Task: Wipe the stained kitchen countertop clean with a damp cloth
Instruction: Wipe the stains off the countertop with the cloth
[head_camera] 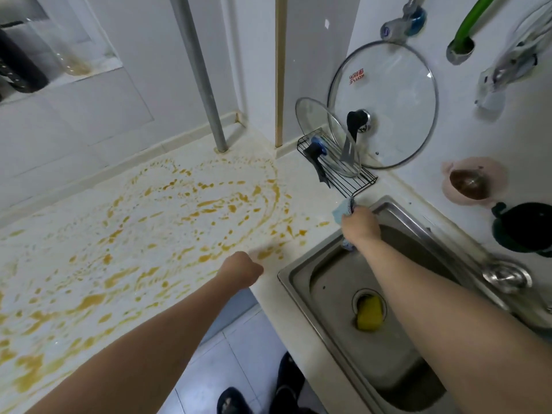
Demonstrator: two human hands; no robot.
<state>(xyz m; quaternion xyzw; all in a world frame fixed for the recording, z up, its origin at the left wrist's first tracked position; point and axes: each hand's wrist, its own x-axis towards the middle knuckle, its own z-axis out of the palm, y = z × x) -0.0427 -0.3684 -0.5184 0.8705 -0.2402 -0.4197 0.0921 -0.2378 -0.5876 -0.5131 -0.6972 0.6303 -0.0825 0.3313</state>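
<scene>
The right hand [360,227] bunches a limp pale-blue checked cloth [343,211] at the steel sink [301,282] rim (soft, light; wad it whole), while the left hand [240,268], fisted and empty, hovers over the orange-stained white countertop [134,234].

Both forearms bare, extending forward from lower edge of view. Left hand [240,269] curling into loose fist, knuckles forward, holding nothing, wrist straight. Right arm reaching farther forward and to right; right hand [360,227] seen from back, fingers curling in closed grip around bunched cloth [343,211].
</scene>
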